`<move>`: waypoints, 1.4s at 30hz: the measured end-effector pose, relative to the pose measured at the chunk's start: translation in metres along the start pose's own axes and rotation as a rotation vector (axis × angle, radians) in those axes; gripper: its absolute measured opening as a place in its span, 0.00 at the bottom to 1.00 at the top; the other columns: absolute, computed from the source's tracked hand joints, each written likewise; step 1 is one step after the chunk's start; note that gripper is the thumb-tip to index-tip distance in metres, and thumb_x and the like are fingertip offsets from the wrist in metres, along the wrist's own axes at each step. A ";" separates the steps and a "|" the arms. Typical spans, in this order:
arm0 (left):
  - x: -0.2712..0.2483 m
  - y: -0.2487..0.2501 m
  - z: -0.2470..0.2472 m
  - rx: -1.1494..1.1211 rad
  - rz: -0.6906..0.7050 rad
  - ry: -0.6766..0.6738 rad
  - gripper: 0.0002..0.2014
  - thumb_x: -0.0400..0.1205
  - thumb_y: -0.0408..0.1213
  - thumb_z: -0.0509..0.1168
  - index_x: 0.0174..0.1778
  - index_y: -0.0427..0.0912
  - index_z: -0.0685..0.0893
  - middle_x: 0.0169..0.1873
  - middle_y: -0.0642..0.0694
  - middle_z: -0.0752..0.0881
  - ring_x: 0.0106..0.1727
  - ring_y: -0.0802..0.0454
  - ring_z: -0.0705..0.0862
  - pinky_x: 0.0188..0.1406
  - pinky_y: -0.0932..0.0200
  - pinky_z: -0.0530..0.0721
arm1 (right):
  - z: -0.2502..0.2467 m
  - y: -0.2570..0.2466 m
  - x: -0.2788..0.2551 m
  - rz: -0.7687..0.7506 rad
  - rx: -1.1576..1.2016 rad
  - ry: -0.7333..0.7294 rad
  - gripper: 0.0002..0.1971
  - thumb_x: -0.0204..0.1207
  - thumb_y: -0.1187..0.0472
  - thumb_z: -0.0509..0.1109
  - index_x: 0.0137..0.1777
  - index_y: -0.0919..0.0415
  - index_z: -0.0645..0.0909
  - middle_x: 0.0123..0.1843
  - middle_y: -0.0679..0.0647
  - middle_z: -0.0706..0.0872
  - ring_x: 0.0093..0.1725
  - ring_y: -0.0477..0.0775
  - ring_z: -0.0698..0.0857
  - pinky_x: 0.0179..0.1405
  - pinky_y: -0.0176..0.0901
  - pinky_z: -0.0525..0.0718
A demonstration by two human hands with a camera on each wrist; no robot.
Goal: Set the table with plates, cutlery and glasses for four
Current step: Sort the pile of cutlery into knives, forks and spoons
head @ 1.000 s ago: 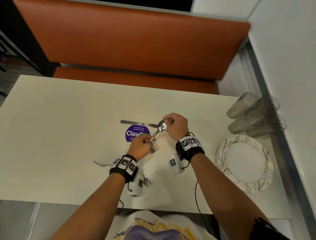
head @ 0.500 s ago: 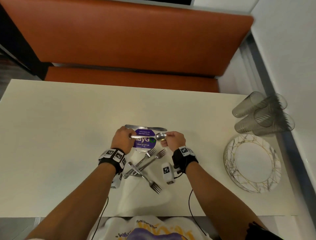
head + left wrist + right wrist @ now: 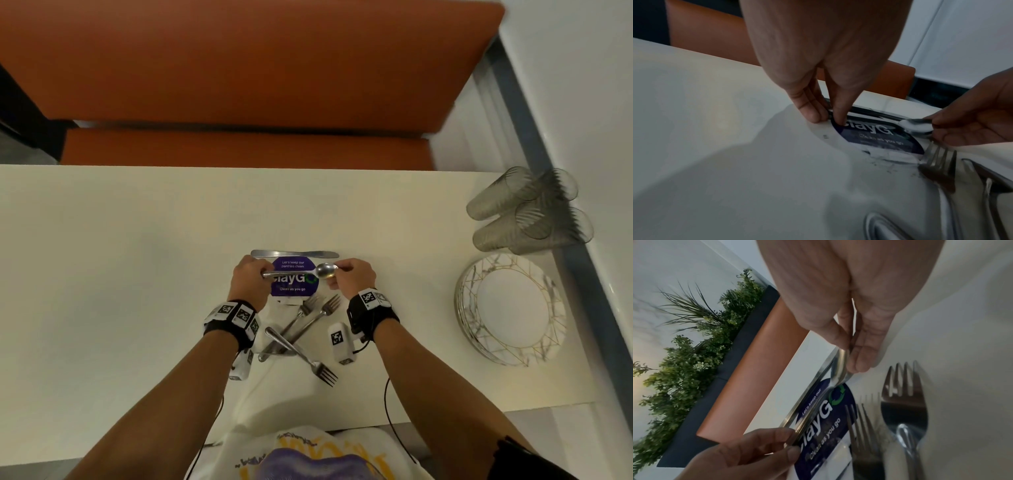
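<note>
A steel spoon (image 3: 317,271) lies level and low over the purple round sticker (image 3: 294,289), held at both ends. My left hand (image 3: 262,274) pinches its handle end, seen close in the left wrist view at the fingertips (image 3: 816,115). My right hand (image 3: 337,275) pinches the bowl (image 3: 839,369). A table knife (image 3: 294,254) lies flat just beyond the spoon and parallel to it. Three forks (image 3: 310,317) lie crossed in a loose pile between my wrists. Whether the spoon touches the table (image 3: 137,274) is hidden.
A stack of marbled, gold-lined plates (image 3: 551,301) sits at the right edge. Several grey ribbed glasses (image 3: 527,212) stand clustered behind it by the wall. An orange bench runs along the far side. Green plants (image 3: 694,353) line the wall.
One second ago the spoon stood tilted upward between my hands. It has since been turned level and lowered across the sticker, beside the knife. The left hand moved to the handle end.
</note>
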State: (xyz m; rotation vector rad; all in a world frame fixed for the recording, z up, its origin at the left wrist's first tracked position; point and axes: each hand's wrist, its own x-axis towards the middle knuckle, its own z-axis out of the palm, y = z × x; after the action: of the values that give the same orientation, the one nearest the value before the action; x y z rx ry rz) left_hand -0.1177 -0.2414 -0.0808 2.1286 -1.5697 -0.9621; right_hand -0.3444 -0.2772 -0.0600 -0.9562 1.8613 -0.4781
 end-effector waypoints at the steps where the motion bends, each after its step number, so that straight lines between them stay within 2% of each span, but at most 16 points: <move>1: 0.000 0.000 0.000 -0.011 -0.011 -0.004 0.08 0.83 0.29 0.73 0.57 0.35 0.91 0.58 0.37 0.85 0.52 0.48 0.81 0.51 0.61 0.77 | -0.001 0.000 0.000 -0.004 0.006 -0.001 0.09 0.79 0.70 0.71 0.55 0.61 0.88 0.36 0.55 0.92 0.32 0.51 0.93 0.29 0.34 0.88; 3: -0.002 0.000 -0.002 -0.044 -0.036 -0.009 0.11 0.82 0.30 0.75 0.59 0.35 0.90 0.60 0.38 0.83 0.53 0.48 0.82 0.52 0.60 0.79 | -0.001 0.001 0.000 -0.011 0.001 0.003 0.09 0.79 0.68 0.70 0.55 0.60 0.88 0.39 0.56 0.92 0.34 0.52 0.93 0.32 0.38 0.91; 6: -0.009 -0.003 -0.003 -0.086 -0.085 -0.001 0.17 0.80 0.34 0.77 0.65 0.38 0.86 0.63 0.42 0.79 0.54 0.47 0.83 0.57 0.53 0.86 | -0.003 0.006 -0.001 -0.033 -0.032 0.022 0.08 0.77 0.63 0.72 0.54 0.53 0.87 0.48 0.54 0.92 0.43 0.55 0.92 0.45 0.50 0.93; 8: -0.019 -0.007 -0.001 -0.081 -0.100 0.088 0.17 0.80 0.35 0.75 0.65 0.40 0.85 0.62 0.42 0.79 0.55 0.45 0.83 0.57 0.47 0.87 | -0.009 0.010 -0.003 -0.070 -0.068 0.044 0.09 0.76 0.61 0.72 0.55 0.52 0.86 0.51 0.50 0.90 0.48 0.53 0.89 0.52 0.47 0.90; 11: -0.041 -0.006 0.006 -0.068 -0.047 0.241 0.09 0.80 0.34 0.73 0.55 0.42 0.84 0.49 0.46 0.81 0.50 0.46 0.80 0.48 0.49 0.85 | -0.017 0.019 -0.008 -0.139 -0.169 0.080 0.09 0.78 0.64 0.70 0.55 0.56 0.87 0.51 0.49 0.89 0.49 0.49 0.84 0.49 0.38 0.80; 14: -0.062 0.001 0.020 -0.067 0.045 0.176 0.06 0.81 0.38 0.74 0.46 0.47 0.82 0.38 0.52 0.81 0.45 0.49 0.78 0.44 0.51 0.82 | -0.018 0.032 -0.017 -0.224 -0.232 0.037 0.07 0.78 0.65 0.71 0.51 0.55 0.88 0.49 0.49 0.90 0.46 0.48 0.86 0.49 0.42 0.86; 16: -0.074 0.006 0.031 -0.056 0.054 0.094 0.08 0.80 0.45 0.76 0.46 0.50 0.83 0.40 0.54 0.83 0.46 0.50 0.79 0.46 0.54 0.80 | -0.016 0.041 -0.021 -0.293 -0.307 -0.041 0.07 0.77 0.62 0.72 0.52 0.52 0.87 0.49 0.51 0.86 0.46 0.50 0.85 0.51 0.45 0.88; 19: -0.085 0.009 0.047 0.027 0.049 0.013 0.12 0.78 0.52 0.76 0.50 0.51 0.86 0.44 0.54 0.84 0.48 0.50 0.79 0.51 0.52 0.80 | -0.013 0.057 -0.028 -0.410 -0.474 -0.177 0.13 0.76 0.56 0.75 0.60 0.47 0.85 0.54 0.52 0.76 0.49 0.53 0.82 0.55 0.44 0.85; 21: -0.093 0.012 0.055 0.069 0.017 -0.016 0.12 0.79 0.49 0.76 0.53 0.48 0.87 0.48 0.52 0.85 0.51 0.48 0.80 0.54 0.50 0.81 | -0.012 0.069 -0.031 -0.509 -0.562 -0.213 0.15 0.76 0.53 0.77 0.61 0.46 0.85 0.56 0.54 0.74 0.51 0.56 0.81 0.56 0.47 0.86; 23: -0.098 0.013 0.061 0.075 -0.005 0.016 0.09 0.80 0.40 0.74 0.54 0.44 0.88 0.48 0.48 0.86 0.51 0.45 0.81 0.55 0.48 0.82 | -0.015 0.078 -0.035 -0.582 -0.601 -0.218 0.13 0.75 0.54 0.78 0.59 0.49 0.86 0.55 0.54 0.73 0.51 0.56 0.79 0.54 0.48 0.88; 27: -0.105 0.017 0.066 0.121 -0.040 0.045 0.05 0.79 0.35 0.73 0.50 0.43 0.88 0.41 0.49 0.84 0.45 0.47 0.80 0.49 0.49 0.82 | -0.032 0.085 -0.036 -0.567 -0.603 -0.240 0.13 0.72 0.59 0.81 0.55 0.51 0.84 0.57 0.52 0.71 0.52 0.55 0.79 0.56 0.49 0.87; 32: -0.110 0.029 0.070 0.046 -0.111 0.023 0.05 0.77 0.34 0.75 0.44 0.51 0.89 0.39 0.52 0.90 0.46 0.46 0.86 0.53 0.47 0.86 | -0.061 0.096 -0.029 -0.500 -0.629 -0.288 0.14 0.74 0.62 0.79 0.57 0.52 0.84 0.61 0.52 0.71 0.54 0.55 0.82 0.59 0.48 0.87; 34: -0.113 0.036 0.074 0.029 -0.115 0.018 0.06 0.78 0.36 0.76 0.44 0.54 0.89 0.41 0.54 0.90 0.48 0.47 0.87 0.56 0.47 0.85 | -0.070 0.101 -0.026 -0.509 -0.633 -0.262 0.14 0.76 0.58 0.78 0.60 0.52 0.84 0.62 0.53 0.71 0.55 0.56 0.82 0.60 0.50 0.86; 37: -0.116 0.048 0.078 -0.034 -0.089 0.042 0.05 0.79 0.38 0.77 0.44 0.54 0.89 0.42 0.57 0.90 0.47 0.50 0.87 0.58 0.46 0.85 | -0.081 0.102 -0.025 -0.505 -0.650 -0.198 0.17 0.79 0.52 0.74 0.67 0.51 0.81 0.66 0.55 0.72 0.62 0.56 0.77 0.65 0.49 0.83; 40: -0.115 0.061 0.080 -0.074 -0.048 0.082 0.05 0.81 0.40 0.77 0.42 0.55 0.87 0.38 0.59 0.87 0.43 0.52 0.86 0.56 0.47 0.85 | -0.086 0.091 -0.027 -0.518 -0.566 -0.133 0.18 0.78 0.56 0.73 0.68 0.53 0.80 0.66 0.55 0.75 0.65 0.55 0.75 0.67 0.49 0.80; 42: -0.112 0.071 0.078 -0.107 -0.020 0.099 0.03 0.82 0.41 0.77 0.45 0.52 0.89 0.37 0.59 0.87 0.41 0.54 0.85 0.53 0.51 0.86 | -0.084 0.081 -0.031 -0.548 -0.453 -0.116 0.17 0.79 0.58 0.72 0.68 0.54 0.80 0.63 0.53 0.79 0.63 0.55 0.78 0.66 0.51 0.81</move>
State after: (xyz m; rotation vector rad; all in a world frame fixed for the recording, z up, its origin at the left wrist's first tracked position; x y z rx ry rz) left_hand -0.2400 -0.1516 -0.0576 2.0882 -1.4205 -0.9108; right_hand -0.4446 -0.2093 -0.0573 -1.7805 1.6166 -0.3109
